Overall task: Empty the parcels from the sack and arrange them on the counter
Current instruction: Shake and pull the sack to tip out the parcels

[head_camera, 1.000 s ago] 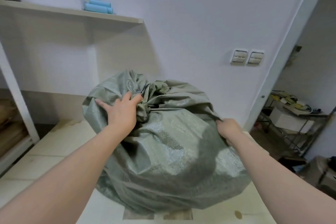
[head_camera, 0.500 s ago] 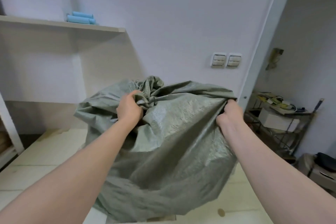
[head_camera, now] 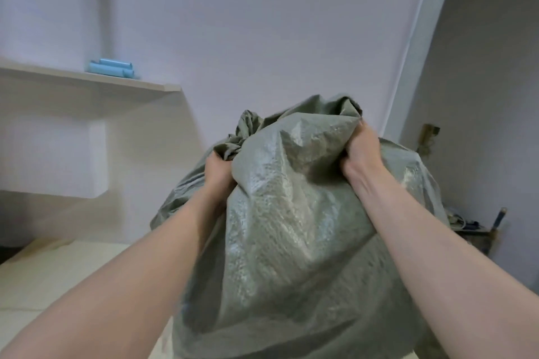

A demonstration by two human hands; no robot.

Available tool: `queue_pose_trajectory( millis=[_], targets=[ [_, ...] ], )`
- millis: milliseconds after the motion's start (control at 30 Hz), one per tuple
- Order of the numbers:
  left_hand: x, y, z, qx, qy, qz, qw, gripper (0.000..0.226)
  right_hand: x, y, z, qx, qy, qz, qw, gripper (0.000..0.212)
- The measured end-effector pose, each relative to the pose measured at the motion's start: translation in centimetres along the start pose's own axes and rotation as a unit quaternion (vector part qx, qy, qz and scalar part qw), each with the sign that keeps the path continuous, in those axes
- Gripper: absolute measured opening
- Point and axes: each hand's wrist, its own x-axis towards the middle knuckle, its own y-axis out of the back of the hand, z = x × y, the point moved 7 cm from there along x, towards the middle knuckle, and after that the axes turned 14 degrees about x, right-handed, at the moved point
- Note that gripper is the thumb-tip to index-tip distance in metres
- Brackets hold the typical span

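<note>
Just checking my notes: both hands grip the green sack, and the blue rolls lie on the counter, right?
Not quite. The left hand and right hand do grip the green sack, but the head view shows the blue rolls on the wall shelf, not the counter.

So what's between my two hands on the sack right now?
Only the grey-green sack: a bulging, creased stretch of its woven fabric spans from the left hand to the right hand, both gripping it. That shows in the head view.

No legible text, label, brand, number or sign anywhere.
</note>
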Motion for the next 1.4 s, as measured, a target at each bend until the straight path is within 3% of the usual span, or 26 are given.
queue_pose_trajectory(
  millis=[67,167,233,300,367,433,533,633,733,867,967,1067,1167,1200,1267,1333,1400],
  targets=[
    [0.3,0.6,-1.1,-0.036,0.028,-0.008,0.999,0.030,0.1,-1.5,0.4,-0.027,0.007,-0.033,0.999,0.024],
    [-0.1,2.4,-2.4,-0.031,0.071,-0.008,0.997,0.034,-0.4,-2.5,3.3,-0.071,-0.019,-0.040,0.997,0.024],
    [-0.8,3.1,-3.3,-0.114,0.121,-0.080,0.983,0.032,-0.8,-2.6,6.3,-0.105,-0.057,-0.043,0.992,0.013],
    [-1.1,3.8,-3.4,-0.174,0.134,-0.192,0.957,0.039,-1.2,-2.7,9.1,-0.152,-0.082,-0.025,0.985,0.018],
    [-0.5,5.1,-3.7,-0.148,0.137,-0.270,0.942,0.066,-1.4,-3.6,11.8,-0.205,-0.095,-0.039,0.973,0.026],
    [0.4,6.3,-4.6,-0.051,0.122,-0.306,0.943,0.077,-1.8,-5.9,14.3,-0.335,-0.075,-0.089,0.935,0.019],
    [2.0,9.6,-8.1,0.095,0.132,-0.217,0.963,0.114,-1.7,-8.1,19.6,-0.464,-0.090,-0.136,0.870,0.035],
    [3.2,14.2,-12.9,0.150,0.174,-0.118,0.966,0.120,-4.4,-11.7,24.6,-0.582,-0.082,-0.196,0.785,0.030],
    [4.4,18.3,-17.0,0.125,0.175,-0.076,0.974,0.093,-6.7,-14.9,28.3,-0.710,-0.042,-0.198,0.674,0.032],
    [4.9,21.6,-18.8,0.146,0.129,-0.023,0.981,0.039,-8.5,-17.5,30.2,-0.784,-0.011,-0.197,0.589,0.037],
    [5.1,22.7,-19.7,0.237,0.110,0.021,0.965,0.033,-9.3,-17.7,30.5,-0.778,-0.027,-0.223,0.586,0.032],
    [4.3,22.8,-21.1,0.303,0.155,0.040,0.939,0.038,-10.1,-17.7,29.0,-0.750,-0.016,-0.265,0.605,0.024],
    [3.8,21.8,-22.3,0.342,0.193,0.053,0.918,0.031,-9.5,-16.8,25.2,-0.734,0.051,-0.232,0.636,0.041],
    [3.8,21.4,-22.6,0.351,0.198,0.053,0.914,0.028,-9.1,-16.3,23.6,-0.750,0.088,-0.211,0.621,0.046],
    [4.0,20.7,-22.8,0.362,0.199,0.055,0.909,0.027,-8.0,-14.4,20.5,-0.809,0.122,-0.140,0.558,0.057],
    [4.2,20.5,-22.9,0.366,0.198,0.058,0.907,0.026,-7.0,-10.9,17.7,-0.858,0.050,-0.036,0.509,0.074],
    [4.1,20.8,-23.2,0.370,0.202,0.058,0.905,0.024,-6.7,-7.0,15.9,-0.861,-0.055,0.052,0.503,0.096]
  ],
)
